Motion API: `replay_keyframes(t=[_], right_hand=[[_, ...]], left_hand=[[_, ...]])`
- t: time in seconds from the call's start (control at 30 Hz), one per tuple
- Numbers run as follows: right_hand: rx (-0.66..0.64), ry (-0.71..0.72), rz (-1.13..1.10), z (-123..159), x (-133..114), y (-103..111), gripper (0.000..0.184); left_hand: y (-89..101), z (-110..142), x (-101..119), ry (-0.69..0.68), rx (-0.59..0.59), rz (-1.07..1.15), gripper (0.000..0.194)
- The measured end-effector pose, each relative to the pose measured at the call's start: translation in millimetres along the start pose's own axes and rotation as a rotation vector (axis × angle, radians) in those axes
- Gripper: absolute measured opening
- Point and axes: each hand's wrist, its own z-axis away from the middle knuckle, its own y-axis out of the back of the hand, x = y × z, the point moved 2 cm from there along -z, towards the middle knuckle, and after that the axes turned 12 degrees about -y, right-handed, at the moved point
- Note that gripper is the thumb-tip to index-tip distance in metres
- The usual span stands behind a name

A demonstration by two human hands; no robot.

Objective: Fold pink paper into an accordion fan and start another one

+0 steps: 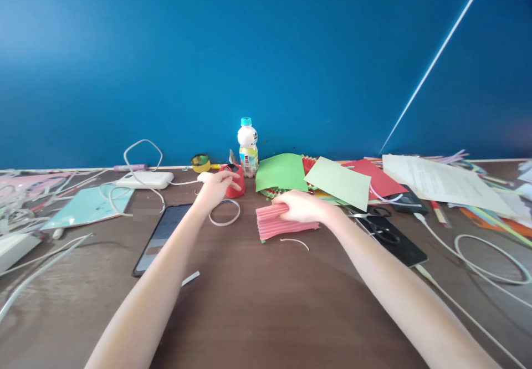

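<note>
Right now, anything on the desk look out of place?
Nothing looks spilled. Oddest: the black-handled scissors lie over the black device, an awkward spot; a loose white strip lies by the pleated pink paper.

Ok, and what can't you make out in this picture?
In the head view:
Pink pleated paper: partly hidden by the right hand.
Red container: partly behind the left hand; grip unclear.
Left-side phone: partly hidden by the left forearm.
Print on the white sheet: too small, blurred.
White box: cut off by the left edge.
</note>
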Motion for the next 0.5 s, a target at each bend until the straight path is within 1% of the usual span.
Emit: replay_keyframes(t=[0.1, 0.2, 0.27, 0.33, 0.37, 0.43, 0.5], right_hand=[[-0.050, -0.009, -0.155, 7, 11, 16, 0.010], [-0.039, -0.016, -0.308, 16, 24, 31, 0.026], [-0.015, 0.023, -0.445, 23, 30, 41, 0.037], [-0.014, 0.093, -0.598, 29, 34, 47, 0.041], [-0.002, 0.128, -0.676, 30, 34, 49, 0.041], [0.057, 0.166, -0.820, 32, 33, 52, 0.042], [0.133, 0.160, -0.930, 30, 30, 51, 0.044]], left_hand=[[-2.5, -1, -8, -0.006, 0.002, -0.038, 0.033], [-4.2, -1, -11, -0.013, 0.012, -0.062, 0.033], [-4.1, 0, -8, 0.004, 0.006, -0.057, 0.032], [-3.9, 2, 0, 0.042, -0.040, 0.006, 0.034], [-4.0, 3, 6, 0.057, -0.082, 0.062, 0.036], [-4.7, 8, 21, 0.079, -0.180, 0.190, 0.043], [-5.4, 13, 40, 0.044, -0.246, 0.271, 0.043]])
